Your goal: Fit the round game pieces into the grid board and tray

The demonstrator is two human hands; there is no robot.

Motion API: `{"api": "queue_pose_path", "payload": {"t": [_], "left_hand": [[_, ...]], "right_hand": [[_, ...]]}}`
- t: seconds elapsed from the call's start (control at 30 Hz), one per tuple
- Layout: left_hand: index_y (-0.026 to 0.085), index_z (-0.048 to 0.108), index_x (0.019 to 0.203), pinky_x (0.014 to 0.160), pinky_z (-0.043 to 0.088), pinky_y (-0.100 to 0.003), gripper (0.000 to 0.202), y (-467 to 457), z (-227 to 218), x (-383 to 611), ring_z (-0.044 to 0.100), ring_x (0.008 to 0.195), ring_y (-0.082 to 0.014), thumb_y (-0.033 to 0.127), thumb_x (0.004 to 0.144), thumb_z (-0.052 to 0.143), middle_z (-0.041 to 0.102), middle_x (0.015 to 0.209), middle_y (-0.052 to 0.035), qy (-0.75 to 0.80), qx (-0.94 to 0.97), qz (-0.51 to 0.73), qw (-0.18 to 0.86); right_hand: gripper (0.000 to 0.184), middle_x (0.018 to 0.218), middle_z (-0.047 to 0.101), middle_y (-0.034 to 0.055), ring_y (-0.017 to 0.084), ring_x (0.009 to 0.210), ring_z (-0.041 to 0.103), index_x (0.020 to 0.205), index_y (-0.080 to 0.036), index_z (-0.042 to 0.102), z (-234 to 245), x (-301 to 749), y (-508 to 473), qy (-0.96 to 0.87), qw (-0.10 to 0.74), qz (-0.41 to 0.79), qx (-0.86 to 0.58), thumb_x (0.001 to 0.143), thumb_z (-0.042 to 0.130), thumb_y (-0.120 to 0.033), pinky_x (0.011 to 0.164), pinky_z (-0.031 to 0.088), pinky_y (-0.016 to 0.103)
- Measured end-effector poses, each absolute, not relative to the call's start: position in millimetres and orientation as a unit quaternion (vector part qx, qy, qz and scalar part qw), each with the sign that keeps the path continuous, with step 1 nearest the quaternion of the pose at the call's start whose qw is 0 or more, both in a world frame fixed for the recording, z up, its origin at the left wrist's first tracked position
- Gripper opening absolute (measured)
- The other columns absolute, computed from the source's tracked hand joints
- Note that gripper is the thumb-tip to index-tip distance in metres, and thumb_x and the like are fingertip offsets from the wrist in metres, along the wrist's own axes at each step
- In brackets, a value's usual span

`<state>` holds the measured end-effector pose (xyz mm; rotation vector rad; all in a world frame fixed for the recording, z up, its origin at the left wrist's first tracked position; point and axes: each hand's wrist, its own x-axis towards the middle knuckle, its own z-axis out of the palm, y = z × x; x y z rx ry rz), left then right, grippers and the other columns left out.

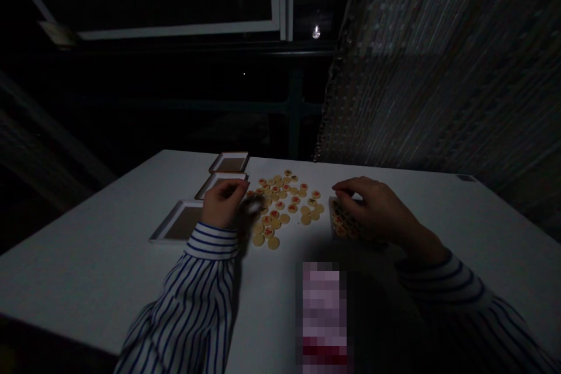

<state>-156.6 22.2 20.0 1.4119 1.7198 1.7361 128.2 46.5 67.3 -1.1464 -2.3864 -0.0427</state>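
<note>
Many round Chinese chess pieces [279,205], some showing red or black characters and others plain faces, lie loose mid-table. Left of them, my left hand [222,203] hovers with curled fingers and thumb drawn together; whatever it may hold is hidden. A pale blurred shape [254,205] shows just right of it. My right hand [372,205] is above a shallow box [331,219] filled with more pieces, partly covering it. Its thumb and fingertips come together in a pinch, and I cannot see what is between them.
On the left of the white table [109,234] are a shallow open tray [175,225] and two smaller ones [228,162] behind it. A beaded curtain [421,64] hangs at the far right. A window frame [175,30] is behind. The room is dim.
</note>
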Motion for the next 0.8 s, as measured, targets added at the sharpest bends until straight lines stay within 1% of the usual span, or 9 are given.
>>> {"api": "queue_pose_path", "payload": {"t": [0.07,0.13,0.27,0.37,0.43,0.53,0.63,0.8], "left_hand": [[0.015,0.065,0.073,0.066,0.048,-0.028,0.022,20,18,-160,0.061,0.068,-0.0166,0.034,0.064,0.060,0.067,0.071,-0.0032,0.623,0.516,0.567,0.157],[0.015,0.065,0.075,0.067,0.049,-0.030,0.024,19,15,-162,0.061,0.069,-0.0175,0.036,0.065,0.059,0.067,0.074,-0.0040,0.634,0.543,0.531,0.146],[0.018,0.066,0.077,0.078,0.047,-0.035,0.022,20,6,-161,0.060,0.084,-0.0203,0.036,0.069,0.056,0.066,0.088,-0.0067,0.617,0.633,0.462,0.076],[0.019,0.066,0.079,0.085,0.043,-0.040,0.019,20,-2,-159,0.057,0.093,-0.0229,0.032,0.070,0.056,0.064,0.099,-0.0089,0.601,0.709,0.367,0.031],[0.020,0.067,0.080,0.088,0.041,-0.041,0.020,19,-6,-157,0.055,0.098,-0.0246,0.032,0.069,0.056,0.061,0.105,-0.0099,0.600,0.741,0.302,0.013],[0.021,0.069,0.082,0.090,0.039,-0.042,0.023,17,-10,-156,0.052,0.103,-0.0261,0.035,0.069,0.057,0.060,0.108,-0.0104,0.608,0.761,0.227,0.004],[0.022,0.068,0.087,0.091,0.038,-0.043,0.026,15,-12,-156,0.050,0.106,-0.0271,0.036,0.069,0.057,0.058,0.111,-0.0099,0.628,0.756,0.187,0.005],[0.023,0.067,0.091,0.090,0.038,-0.044,0.030,18,-19,-154,0.048,0.107,-0.0271,0.039,0.068,0.058,0.056,0.115,-0.0093,0.635,0.752,0.178,-0.003]], "right_hand": [[0.025,0.093,0.066,0.0054,0.019,0.085,0.057,0.093,-0.017,0.063,66,120,48,-0.878,0.240,-0.004,-0.415,0.081,0.043,-0.026,0.078,0.043,0.032],[0.026,0.093,0.065,0.0056,0.019,0.087,0.057,0.094,-0.017,0.063,66,111,51,-0.883,0.236,0.006,-0.406,0.081,0.043,-0.026,0.079,0.042,0.032],[0.027,0.094,0.065,0.0059,0.019,0.089,0.056,0.096,-0.016,0.062,68,89,57,-0.897,0.228,0.029,-0.377,0.082,0.041,-0.026,0.081,0.041,0.032],[0.028,0.095,0.064,0.0056,0.018,0.088,0.056,0.098,-0.017,0.062,68,72,59,-0.907,0.215,0.054,-0.359,0.083,0.040,-0.025,0.080,0.041,0.030],[0.027,0.095,0.064,0.0054,0.017,0.087,0.056,0.097,-0.017,0.062,65,62,60,-0.915,0.201,0.065,-0.344,0.083,0.040,-0.024,0.078,0.041,0.029],[0.027,0.093,0.064,0.0060,0.017,0.087,0.056,0.095,-0.017,0.062,54,51,62,-0.929,0.175,0.067,-0.320,0.082,0.040,-0.024,0.077,0.041,0.029],[0.027,0.092,0.064,0.0061,0.017,0.088,0.056,0.095,-0.017,0.062,44,47,64,-0.936,0.157,0.063,-0.308,0.083,0.039,-0.024,0.079,0.040,0.029],[0.027,0.094,0.064,0.0060,0.017,0.089,0.056,0.096,-0.017,0.062,37,47,65,-0.942,0.140,0.052,-0.301,0.083,0.038,-0.023,0.079,0.040,0.028]]}}
